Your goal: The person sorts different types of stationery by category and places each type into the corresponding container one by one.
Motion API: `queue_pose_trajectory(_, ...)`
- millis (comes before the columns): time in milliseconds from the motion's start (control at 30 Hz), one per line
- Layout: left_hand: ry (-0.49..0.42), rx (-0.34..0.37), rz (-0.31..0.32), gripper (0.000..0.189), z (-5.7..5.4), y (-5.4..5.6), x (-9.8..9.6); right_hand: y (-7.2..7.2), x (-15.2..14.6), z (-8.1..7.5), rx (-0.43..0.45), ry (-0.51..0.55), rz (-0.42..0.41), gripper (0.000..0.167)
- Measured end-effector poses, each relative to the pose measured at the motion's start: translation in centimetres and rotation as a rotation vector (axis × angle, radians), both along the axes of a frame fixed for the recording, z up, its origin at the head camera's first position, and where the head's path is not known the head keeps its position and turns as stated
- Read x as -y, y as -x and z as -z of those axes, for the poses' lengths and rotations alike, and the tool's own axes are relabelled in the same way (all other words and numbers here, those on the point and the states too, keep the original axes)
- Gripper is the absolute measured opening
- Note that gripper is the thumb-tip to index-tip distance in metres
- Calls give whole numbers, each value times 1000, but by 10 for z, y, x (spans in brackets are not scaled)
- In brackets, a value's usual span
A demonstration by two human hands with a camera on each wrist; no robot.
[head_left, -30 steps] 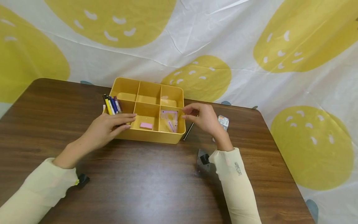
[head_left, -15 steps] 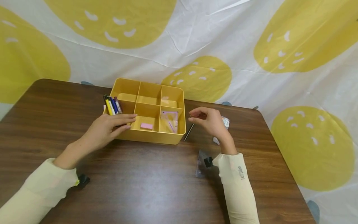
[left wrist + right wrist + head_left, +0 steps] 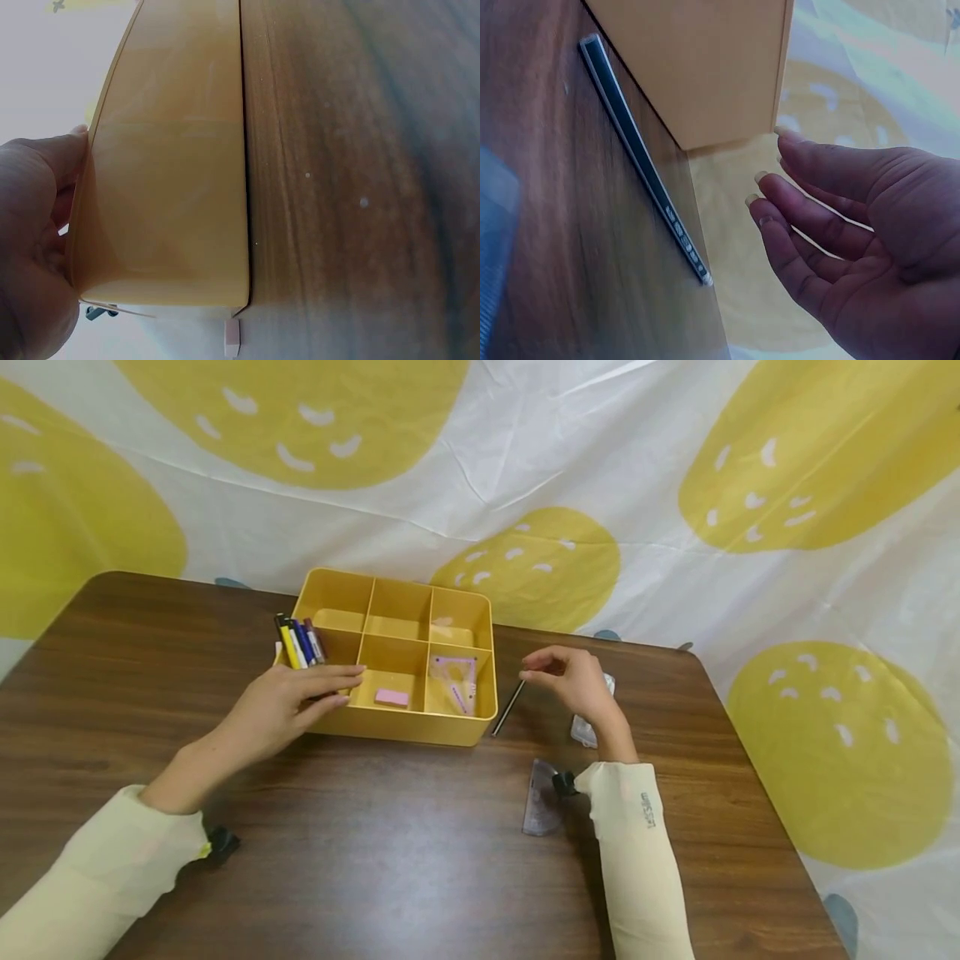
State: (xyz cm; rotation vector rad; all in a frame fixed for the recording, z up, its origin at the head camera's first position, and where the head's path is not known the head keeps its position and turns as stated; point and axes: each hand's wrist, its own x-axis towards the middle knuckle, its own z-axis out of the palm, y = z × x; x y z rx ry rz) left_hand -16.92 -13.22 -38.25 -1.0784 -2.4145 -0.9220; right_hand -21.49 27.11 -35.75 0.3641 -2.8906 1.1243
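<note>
My left hand point(image 3: 296, 697) rests on the front rim of a yellow divided box point(image 3: 397, 727), fingers reaching straight over its front left compartment. In the left wrist view the thumb lies along the rim, and nothing is pinched. My right hand point(image 3: 573, 681) hovers right of the box with fingers loosely bent and apart, holding nothing. Just below its fingertips, a slim black pencil-like stick point(image 3: 641, 154) with pale lettering lies on the table beside the box. Inside the box are several pens and markers point(image 3: 300, 642), a pink eraser point(image 3: 392, 697) and purple-edged clear set squares point(image 3: 457, 681).
A clear protractor point(image 3: 542, 802) lies on the brown table point(image 3: 390, 852) near the right sleeve. Behind the right hand is a partly hidden clear package point(image 3: 583, 732). A small pink-and-white block point(image 3: 232, 337) lies past the box's left end. A patterned cloth point(image 3: 525, 443) hangs behind.
My right hand has moved right, away from the box's right rim, uncovering more of the pencil-like stick and protractor. The left hand has stayed on the box.
</note>
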Motion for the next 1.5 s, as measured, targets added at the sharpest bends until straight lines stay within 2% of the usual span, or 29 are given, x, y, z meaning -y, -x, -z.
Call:
queue_pose_trajectory(167,-4,-5,-3,34,-1,-2,2,7,-5,2,25,5,26,32)
queue_pose_trajectory(433,-10,-25,-2,35,0,-5,2,17,-15,8,41,7,67,29)
queue_pose_trajectory(600,-11,-37,7,36,1,-5,1,20,-19,10,49,5,64,28)
queue_pose_trajectory(800,-18,-47,10,35,0,-5,0,21,-28,11,40,-23,-31,31)
queue_pose_trajectory(1033,-20,-42,14,37,-1,-8,0,22,-42,18,72,-79,-82,46)
queue_pose_trajectory(1267,-26,-44,21,37,-1,-9,0,28,-43,27,67,-154,-172,58)
queue_pose_trajectory(1400,-20,-48,18,37,-1,-9,0,31,-43,28,62,-200,-220,58)
queue_pose_trajectory(1500,-14,-49,15,37,-1,-9,0,31,-44,29,60,-214,-221,54)
